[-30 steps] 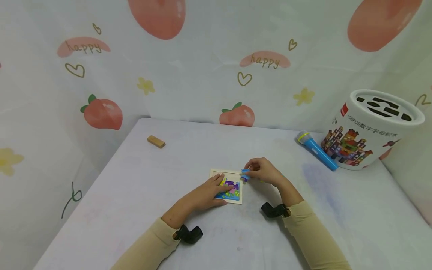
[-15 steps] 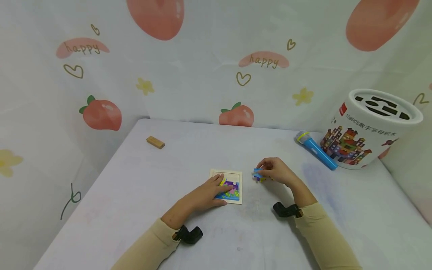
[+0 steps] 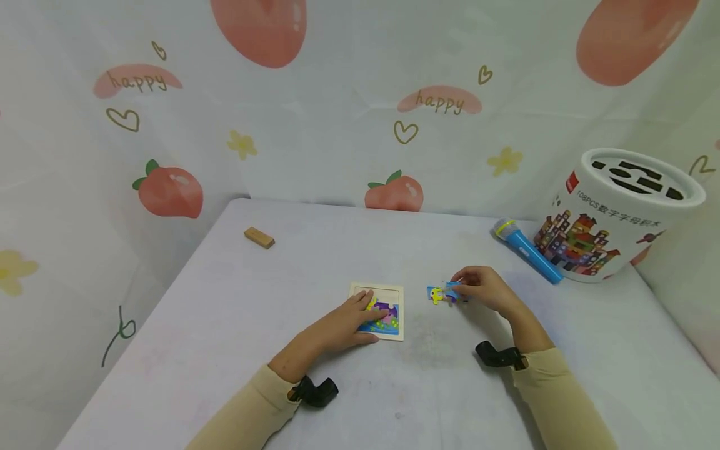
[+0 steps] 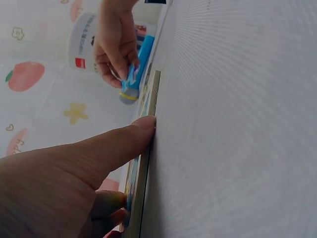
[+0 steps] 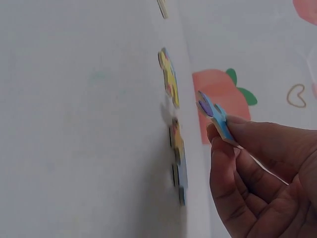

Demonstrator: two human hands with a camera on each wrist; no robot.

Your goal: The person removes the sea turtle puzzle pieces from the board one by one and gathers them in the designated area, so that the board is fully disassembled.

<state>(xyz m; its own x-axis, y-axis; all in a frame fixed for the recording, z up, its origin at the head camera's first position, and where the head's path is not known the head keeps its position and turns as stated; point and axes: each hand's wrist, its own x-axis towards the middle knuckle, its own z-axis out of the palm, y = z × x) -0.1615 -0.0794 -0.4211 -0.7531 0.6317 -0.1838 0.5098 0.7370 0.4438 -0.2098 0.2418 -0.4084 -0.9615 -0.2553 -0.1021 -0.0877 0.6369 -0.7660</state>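
My left hand (image 3: 342,325) rests with fingers spread on a small wooden jigsaw tray (image 3: 402,312), its thumb against the tray's near edge (image 4: 154,94) in the left wrist view. Purple, green and blue pieces fill the tray's lower part; bare wood shows along the top, and the hand covers its left side. Between thumb and fingertips, my right hand (image 3: 490,292) pinches a blue and purple jigsaw piece (image 5: 221,126), raised above the table. Beneath and beside it lie a yellow piece (image 5: 169,77) and another yellow and blue piece (image 5: 179,153).
A blue toy microphone (image 3: 529,251) leans by a large white printed bucket (image 3: 613,219) at the back right. A small wooden block (image 3: 260,237) lies at the back left. A patterned cloth (image 3: 326,125) hangs behind the table.
My right hand has moved rightward from the tray's upper right corner with the blue piece, uncovering a yellow piece on the table. The left hand and tray have stayed put.
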